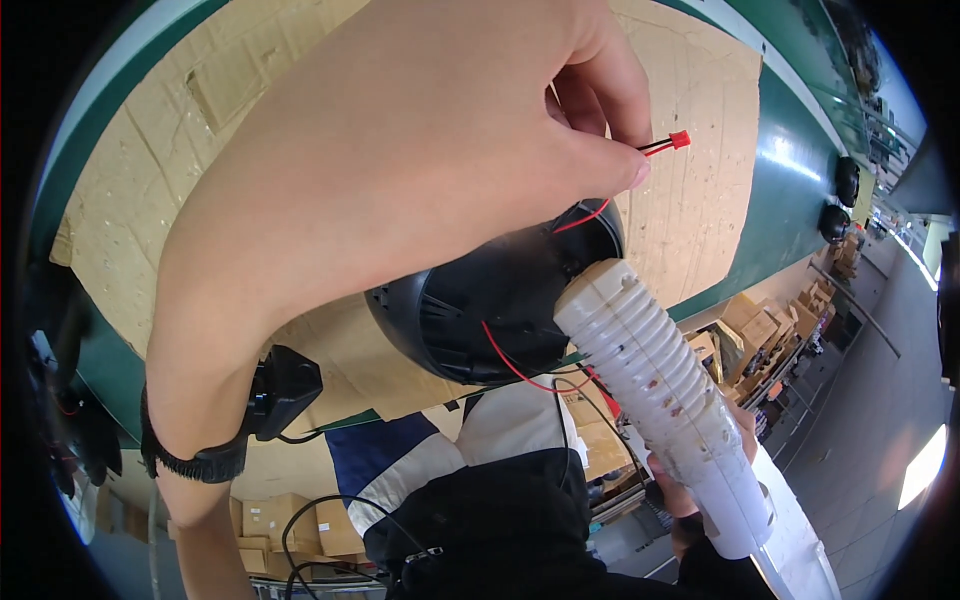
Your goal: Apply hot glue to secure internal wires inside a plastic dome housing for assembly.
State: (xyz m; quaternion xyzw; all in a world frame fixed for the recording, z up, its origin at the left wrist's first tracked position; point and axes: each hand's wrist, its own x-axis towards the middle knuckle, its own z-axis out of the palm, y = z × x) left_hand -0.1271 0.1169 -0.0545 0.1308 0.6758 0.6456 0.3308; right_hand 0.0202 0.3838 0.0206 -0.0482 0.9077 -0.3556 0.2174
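My left hand (590,120) reaches across the upper middle, thumb and fingers pinched on a red-and-black wire lead. Its small red connector (681,140) sticks out past the fingertips. Below the hand lies a round black plastic housing (470,300), partly hidden by my forearm; red wire shows at its far rim and near side. My right hand (685,490), mostly covered, grips a stained white ribbed tool that looks like a glue gun (660,390). The front end of this tool is over the housing's right edge; whether they touch I cannot tell.
Worn cardboard (700,210) covers the green table (790,190). Black round parts (835,222) stand at its far right. A black device (285,390) is strapped to my left wrist. Black cables (290,525) hang near my body. Cardboard boxes (755,325) fill shelves beyond the table.
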